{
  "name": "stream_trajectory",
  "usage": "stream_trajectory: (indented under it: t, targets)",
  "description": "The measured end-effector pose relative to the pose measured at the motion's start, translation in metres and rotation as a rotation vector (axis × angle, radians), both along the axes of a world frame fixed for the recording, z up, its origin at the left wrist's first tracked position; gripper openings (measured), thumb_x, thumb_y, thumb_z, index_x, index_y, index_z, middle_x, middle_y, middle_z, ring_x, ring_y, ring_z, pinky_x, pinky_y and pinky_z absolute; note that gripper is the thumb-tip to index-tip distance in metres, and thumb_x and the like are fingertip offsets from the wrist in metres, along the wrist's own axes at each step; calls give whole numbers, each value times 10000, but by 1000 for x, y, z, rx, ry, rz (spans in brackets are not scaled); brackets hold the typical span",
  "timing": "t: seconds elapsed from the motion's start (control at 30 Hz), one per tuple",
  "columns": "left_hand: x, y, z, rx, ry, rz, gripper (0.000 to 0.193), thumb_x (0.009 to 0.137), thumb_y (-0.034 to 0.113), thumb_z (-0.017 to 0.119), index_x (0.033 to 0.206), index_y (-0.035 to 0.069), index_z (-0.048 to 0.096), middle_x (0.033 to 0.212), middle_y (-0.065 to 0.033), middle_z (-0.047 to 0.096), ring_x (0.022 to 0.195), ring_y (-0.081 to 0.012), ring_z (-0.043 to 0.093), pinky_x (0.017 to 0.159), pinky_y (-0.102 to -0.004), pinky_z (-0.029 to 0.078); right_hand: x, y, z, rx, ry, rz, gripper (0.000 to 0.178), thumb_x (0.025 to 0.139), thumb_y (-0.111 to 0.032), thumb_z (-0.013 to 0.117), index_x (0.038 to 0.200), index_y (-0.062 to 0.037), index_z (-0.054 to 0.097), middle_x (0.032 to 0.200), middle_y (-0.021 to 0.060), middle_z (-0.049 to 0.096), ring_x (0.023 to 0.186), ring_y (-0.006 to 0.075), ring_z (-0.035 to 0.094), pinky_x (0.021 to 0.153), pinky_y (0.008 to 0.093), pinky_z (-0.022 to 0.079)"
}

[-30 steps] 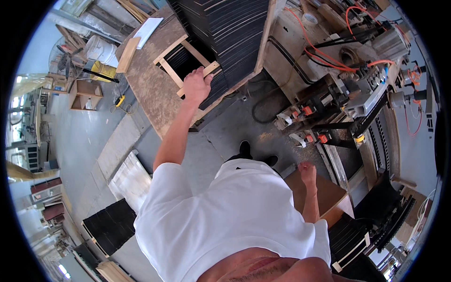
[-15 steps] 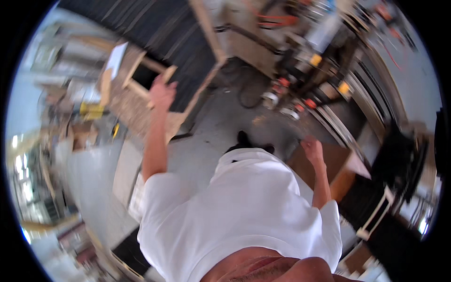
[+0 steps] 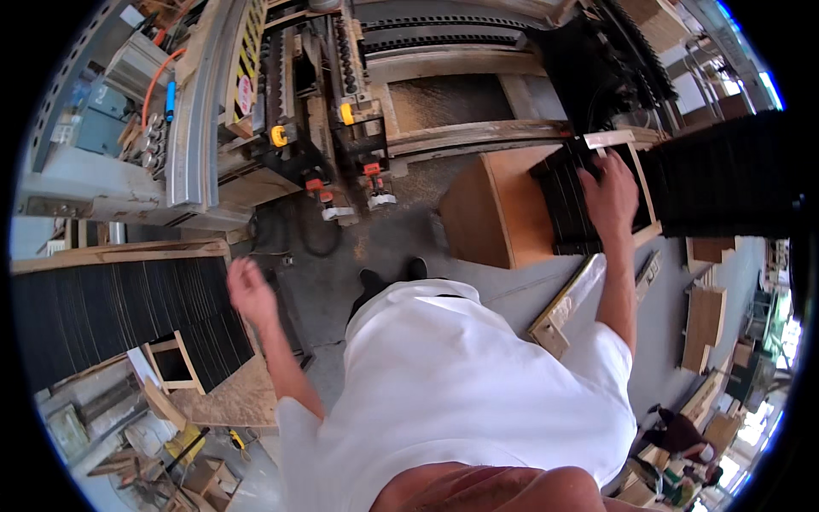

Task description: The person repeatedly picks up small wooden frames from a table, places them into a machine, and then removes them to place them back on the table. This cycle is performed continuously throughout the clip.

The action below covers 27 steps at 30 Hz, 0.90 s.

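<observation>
At the right, my right hand (image 3: 612,200) is at a stack of black-faced rectangular wood frames (image 3: 563,200). Its bent fingers and thumb are apart over the end frame, whose pale wood edge (image 3: 644,183) shows beyond the hand; whether they touch it I cannot tell. My left hand (image 3: 252,294) hangs in the air at the left, empty, slightly blurred, with loosely bent fingers. Near it, a long row of black-faced pieces (image 3: 111,299) lies on a particle board surface (image 3: 230,397). A single small wood frame (image 3: 173,363) lies beside that row.
A machine with clamps and yellow knobs (image 3: 346,113) stands ahead, with a metal rail (image 3: 200,128) at its left. A brown wooden box (image 3: 486,209) sits on the floor before the right stack. Another person (image 3: 682,433) is far off at lower right.
My body has turned to the right. My left hand has come away from the small wood frame, which stays on the particle board. My right hand has reached out to the black-faced stack.
</observation>
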<state>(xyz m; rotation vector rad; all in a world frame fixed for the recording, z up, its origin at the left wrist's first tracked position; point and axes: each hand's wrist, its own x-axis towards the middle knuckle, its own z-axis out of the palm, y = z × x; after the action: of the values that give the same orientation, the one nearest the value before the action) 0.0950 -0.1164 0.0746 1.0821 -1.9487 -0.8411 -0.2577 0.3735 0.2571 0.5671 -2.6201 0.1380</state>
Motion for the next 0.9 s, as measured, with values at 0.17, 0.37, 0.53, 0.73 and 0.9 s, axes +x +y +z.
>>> stream_trajectory:
  t: [0.17,0.37,0.53,0.73,0.9]
  targets:
    - [-143,17,7,290,190,-320,300,937,137,626,1197,-9,597,1062,-102,681,966,-148,642,869,-270,502,15,74,-35,-210,-322,-243,177,828,-129,680,963,-53,593,972,151,640,944,363,605,775,424,477]
    - [-342,-48,9,598,364,-518,229,916,138,643,1099,2,640,956,-66,679,826,-130,642,764,-247,516,20,59,-40,-456,-260,-368,211,827,-72,669,1028,-57,607,944,115,649,885,274,617,787,385,480]
    - [-489,-196,-44,1048,577,-1055,445,993,366,330,1312,88,468,1320,-182,506,1213,-318,481,1000,-483,395,22,22,-25,-603,-132,-338,279,830,5,692,1092,-58,617,949,45,637,904,136,602,841,293,498]
    - [-613,-244,-22,1220,587,-312,907,883,604,564,1549,243,66,1596,-155,25,1441,-374,176,1136,-486,266,20,-56,16,-440,-134,-52,231,736,-13,728,923,-75,607,1041,96,664,973,302,607,829,404,497]
    - [-634,-247,-19,1135,632,-338,733,987,454,463,1537,153,84,1557,-194,130,1416,-365,235,1085,-466,416,19,-105,17,-430,-194,28,197,742,-29,692,904,-84,596,967,74,647,927,302,583,825,415,473]
